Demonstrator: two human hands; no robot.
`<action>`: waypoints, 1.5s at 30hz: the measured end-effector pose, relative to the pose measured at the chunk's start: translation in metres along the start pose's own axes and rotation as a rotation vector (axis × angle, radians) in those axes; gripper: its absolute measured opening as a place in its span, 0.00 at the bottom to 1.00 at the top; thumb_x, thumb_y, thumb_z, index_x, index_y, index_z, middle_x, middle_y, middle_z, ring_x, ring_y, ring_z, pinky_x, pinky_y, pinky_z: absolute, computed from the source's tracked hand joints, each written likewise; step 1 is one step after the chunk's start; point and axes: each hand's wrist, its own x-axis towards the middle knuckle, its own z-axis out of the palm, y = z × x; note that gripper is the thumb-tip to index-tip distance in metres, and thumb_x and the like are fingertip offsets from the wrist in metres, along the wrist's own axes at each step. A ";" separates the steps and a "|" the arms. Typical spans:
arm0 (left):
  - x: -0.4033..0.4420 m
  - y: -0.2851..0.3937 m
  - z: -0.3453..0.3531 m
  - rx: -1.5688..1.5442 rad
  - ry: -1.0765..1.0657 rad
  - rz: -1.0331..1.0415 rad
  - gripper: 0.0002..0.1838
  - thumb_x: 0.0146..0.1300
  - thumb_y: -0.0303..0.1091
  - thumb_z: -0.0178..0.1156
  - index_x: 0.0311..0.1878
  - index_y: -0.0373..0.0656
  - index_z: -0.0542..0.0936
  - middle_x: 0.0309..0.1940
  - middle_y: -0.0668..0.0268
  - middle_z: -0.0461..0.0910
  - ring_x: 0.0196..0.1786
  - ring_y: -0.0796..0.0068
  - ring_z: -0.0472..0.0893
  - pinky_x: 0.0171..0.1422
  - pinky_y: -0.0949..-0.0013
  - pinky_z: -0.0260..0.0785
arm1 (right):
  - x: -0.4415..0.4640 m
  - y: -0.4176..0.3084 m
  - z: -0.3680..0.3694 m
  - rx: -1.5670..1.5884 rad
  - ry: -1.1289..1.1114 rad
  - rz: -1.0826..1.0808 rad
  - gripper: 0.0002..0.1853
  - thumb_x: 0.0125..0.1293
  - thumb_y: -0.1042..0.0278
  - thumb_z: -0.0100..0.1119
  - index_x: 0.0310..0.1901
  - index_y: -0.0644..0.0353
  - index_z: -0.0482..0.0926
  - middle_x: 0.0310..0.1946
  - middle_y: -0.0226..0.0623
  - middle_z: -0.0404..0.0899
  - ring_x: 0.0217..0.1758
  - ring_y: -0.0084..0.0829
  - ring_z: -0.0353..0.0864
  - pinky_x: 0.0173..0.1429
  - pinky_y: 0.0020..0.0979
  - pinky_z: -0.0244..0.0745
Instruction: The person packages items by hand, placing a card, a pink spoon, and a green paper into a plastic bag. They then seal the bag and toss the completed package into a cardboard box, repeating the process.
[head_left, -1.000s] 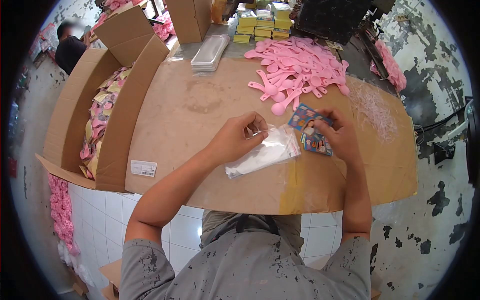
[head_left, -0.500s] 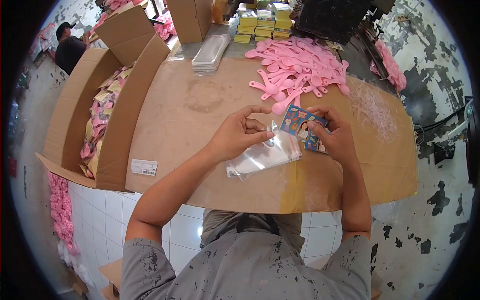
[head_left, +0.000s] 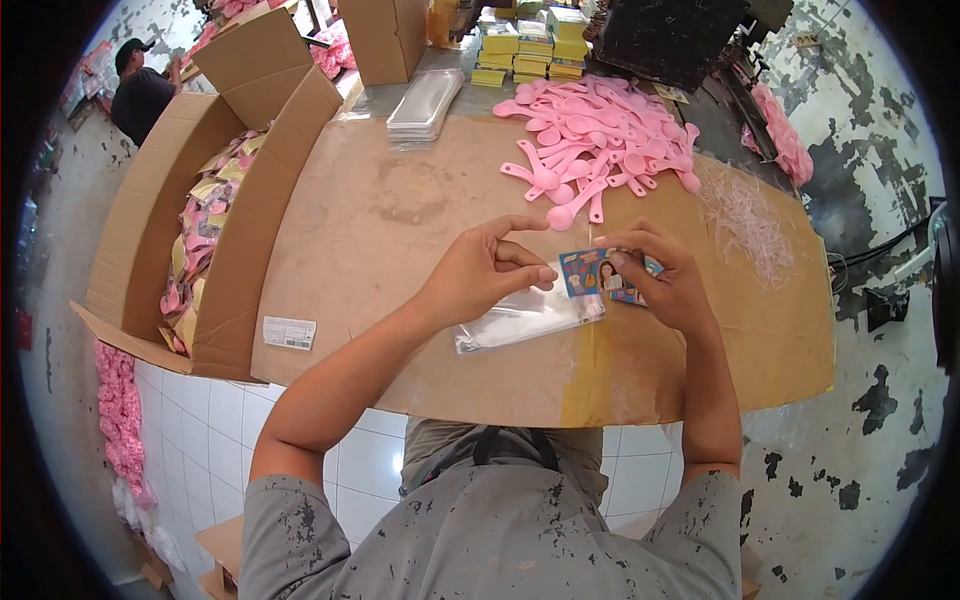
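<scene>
My left hand (head_left: 490, 265) is over the clear plastic bags (head_left: 530, 318) lying on the cardboard. Its thumb and middle finger pinch at the upper edge of a bag, while the index finger stretches out above. In my right hand (head_left: 660, 275) is a small blue printed card (head_left: 582, 272) with pictures on it, gripped between thumb and fingers. Another blue card shows partly under that hand. The card's left end is close to my left thumb, over the bag's open end. Just beyond both hands lies a heap of pink plastic spoons (head_left: 600, 130).
On the left stands an open carton (head_left: 270, 200) of packed pink items. A stack of clear bags (head_left: 424, 108) and piles of yellow-edged cards (head_left: 530, 45) are at the back. Thin clear strips (head_left: 750, 225) lie right; a label (head_left: 289, 333) lies left. A person (head_left: 143, 95) is far left.
The card in my right hand has turned from tilted to nearly level. The lifted plastic film beside my left thumb has dropped lower. My left hand has barely moved.
</scene>
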 end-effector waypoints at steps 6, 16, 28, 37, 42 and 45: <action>-0.005 -0.002 0.008 0.140 -0.072 0.075 0.28 0.69 0.26 0.70 0.71 0.35 0.73 0.44 0.59 0.90 0.45 0.80 0.87 0.51 0.73 0.79 | 0.004 -0.012 0.028 0.268 0.089 0.198 0.19 0.67 0.75 0.71 0.60 0.59 0.85 0.36 0.28 0.84 0.33 0.17 0.78 0.37 0.25 0.73; -0.006 -0.001 0.008 0.059 -0.015 0.049 0.25 0.72 0.23 0.67 0.70 0.36 0.74 0.44 0.61 0.88 0.44 0.83 0.87 0.44 0.78 0.78 | 0.012 -0.001 0.023 0.160 -0.125 -0.023 0.13 0.75 0.68 0.63 0.56 0.64 0.84 0.46 0.39 0.86 0.51 0.33 0.83 0.58 0.34 0.76; -0.003 0.007 -0.001 -0.090 0.028 -0.018 0.19 0.74 0.30 0.66 0.64 0.33 0.79 0.42 0.65 0.89 0.42 0.85 0.86 0.44 0.79 0.79 | 0.061 0.069 0.012 -0.721 0.109 -0.261 0.11 0.69 0.74 0.60 0.50 0.64 0.83 0.47 0.41 0.82 0.54 0.41 0.81 0.56 0.42 0.76; -0.002 0.002 -0.002 -0.043 0.106 0.039 0.19 0.74 0.30 0.67 0.63 0.32 0.79 0.44 0.65 0.87 0.42 0.86 0.85 0.43 0.79 0.77 | 0.026 -0.003 -0.015 -0.118 0.045 0.131 0.07 0.75 0.76 0.52 0.46 0.67 0.79 0.36 0.41 0.72 0.38 0.38 0.75 0.45 0.36 0.72; -0.004 0.008 0.001 0.007 0.098 0.013 0.18 0.75 0.29 0.66 0.63 0.31 0.80 0.45 0.64 0.88 0.42 0.86 0.85 0.43 0.78 0.77 | 0.024 -0.007 -0.018 -0.193 0.054 0.011 0.05 0.74 0.76 0.54 0.45 0.67 0.79 0.35 0.43 0.73 0.38 0.41 0.76 0.45 0.38 0.73; -0.004 0.009 0.002 -0.010 0.063 0.016 0.18 0.76 0.30 0.65 0.64 0.33 0.81 0.44 0.65 0.89 0.38 0.90 0.83 0.34 0.82 0.73 | 0.026 -0.021 -0.013 -0.250 -0.005 -0.061 0.05 0.73 0.76 0.56 0.44 0.66 0.79 0.37 0.44 0.75 0.38 0.43 0.78 0.45 0.40 0.74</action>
